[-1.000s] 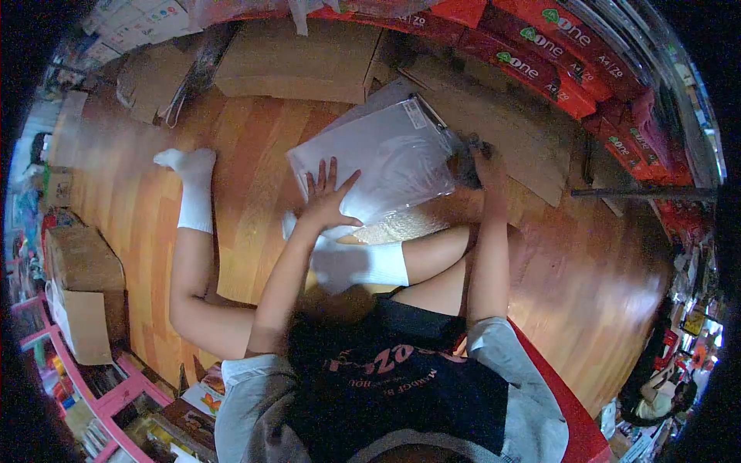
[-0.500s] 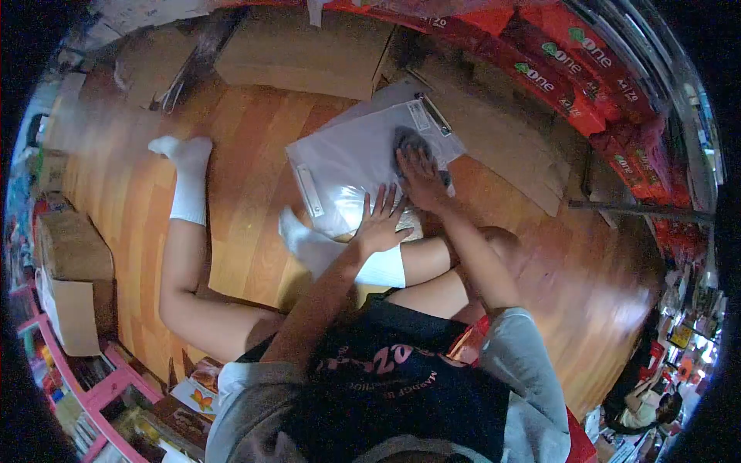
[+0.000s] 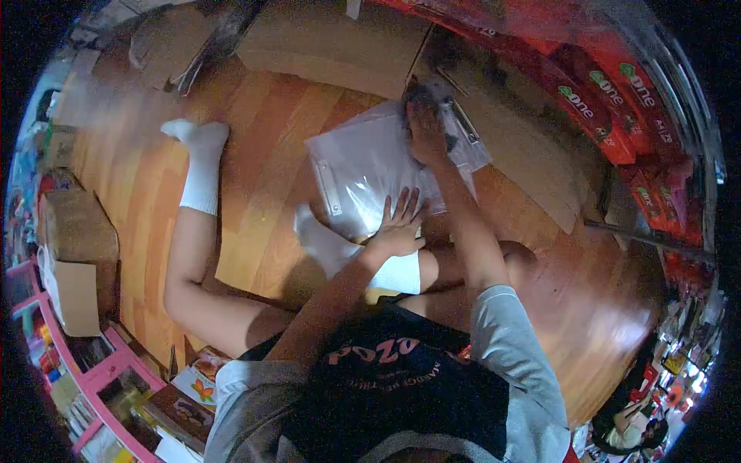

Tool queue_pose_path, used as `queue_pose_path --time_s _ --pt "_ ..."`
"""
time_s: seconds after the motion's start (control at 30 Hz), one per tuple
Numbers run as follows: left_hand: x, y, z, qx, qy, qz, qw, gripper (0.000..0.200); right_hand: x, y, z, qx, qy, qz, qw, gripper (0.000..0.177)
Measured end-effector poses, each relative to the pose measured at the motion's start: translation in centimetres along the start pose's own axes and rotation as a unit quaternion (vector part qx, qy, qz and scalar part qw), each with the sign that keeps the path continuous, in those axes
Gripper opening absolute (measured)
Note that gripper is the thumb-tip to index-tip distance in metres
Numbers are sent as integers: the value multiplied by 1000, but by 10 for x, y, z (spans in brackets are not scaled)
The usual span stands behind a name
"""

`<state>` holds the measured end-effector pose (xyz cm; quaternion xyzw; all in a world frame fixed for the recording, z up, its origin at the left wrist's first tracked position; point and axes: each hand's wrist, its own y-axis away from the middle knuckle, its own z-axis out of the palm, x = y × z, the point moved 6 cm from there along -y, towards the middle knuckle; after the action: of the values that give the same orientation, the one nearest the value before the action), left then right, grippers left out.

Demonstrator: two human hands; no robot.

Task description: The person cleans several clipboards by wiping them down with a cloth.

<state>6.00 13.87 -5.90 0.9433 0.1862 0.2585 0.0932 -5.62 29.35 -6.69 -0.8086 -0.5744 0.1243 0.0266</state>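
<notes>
On the floor in front of me lie flat, clear plastic-covered sheets or boards [image 3: 359, 154], with a metal clip [image 3: 329, 187] at the left and another [image 3: 465, 123] at the upper right. My left hand [image 3: 400, 224] rests spread on their lower edge, beside my white-socked foot [image 3: 324, 243]. Farther up, my right hand [image 3: 427, 135] lies on a dark, crumpled cloth [image 3: 432, 96] at the upper right part of the plastic, its fingers over the cloth.
Flat cardboard [image 3: 525, 147] lies right of the plastic, and a cardboard box [image 3: 332, 42] stands beyond it. Red paper packs [image 3: 594, 108] are stacked at the upper right. A pink rack [image 3: 108, 374] stands at lower left. Another person [image 3: 629, 428] is at the lower right edge.
My right hand and the dark cloth have slid up the plastic, away from me, towards its top edge. My left hand stays on the lower edge. The whole view has shifted slightly.
</notes>
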Motion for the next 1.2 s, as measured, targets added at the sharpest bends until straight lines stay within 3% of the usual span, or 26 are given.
queue_pose_path --time_s 0.07,0.13,0.17,0.23,0.27,0.3,0.33,0.4,0.43,0.53,0.6,0.77,0.83,0.87,0.93,1.07,1.13,1.2 --pt "-4 -3 14 -33 -38 -10 999 79 -28 1 3 -27 -73 -15 997 61" --pt "-5 -4 23 85 -133 28 987 78 -53 7 8 -32 -82 -28 996 58" --pt "-6 -4 25 83 -132 29 987 78 -66 11 10 -37 -88 -39 995 56" --pt "-1 -3 14 -106 37 15 994 75 -85 16 9 -3 -120 -41 992 50" --pt "0 -4 18 -142 -29 52 988 74 -99 22 12 -16 -128 -92 987 49" --pt "0 -6 25 -141 -28 52 988 74 -113 30 13 -30 -136 -143 980 48" --pt "-3 -14 32 -60 -44 41 996 74 -122 34 4 -30 -136 -146 980 48" --pt "-13 -18 44 109 -26 41 993 77 -149 49 2 -226 -245 -197 922 42" --pt "-12 -16 35 112 -26 38 993 77 -159 57 -4 -234 -229 -242 913 38" --pt "-4 -10 8 -21 -9 10 1000 84 -173 82 -10 -264 -261 -313 874 38" --pt "-2 -8 3 -17 -1 5 1000 83 -177 82 -15 -230 -237 -338 881 38" --pt "-3 -10 9 -31 -8 -9 999 70 -190 47 0 -178 -190 -278 925 43" --pt "-7 -11 21 75 -11 24 997 63 -194 25 14 -158 -109 -223 956 46" --pt "-8 -12 32 74 -10 21 997 63 -195 16 14 -186 -138 -193 953 47" --pt "-5 -8 23 242 -163 21 956 60 -197 6 27 -180 -126 -192 956 47" --pt "-7 -13 35 246 -58 30 967 59 -197 12 21 -170 -160 -185 955 47" --pt "-11 -18 40 210 79 42 974 62 -195 24 18 -194 -156 -210 945 46" --pt "-13 -20 39 176 42 40 983 62 -193 40 9 -216 -149 -233 936 44"
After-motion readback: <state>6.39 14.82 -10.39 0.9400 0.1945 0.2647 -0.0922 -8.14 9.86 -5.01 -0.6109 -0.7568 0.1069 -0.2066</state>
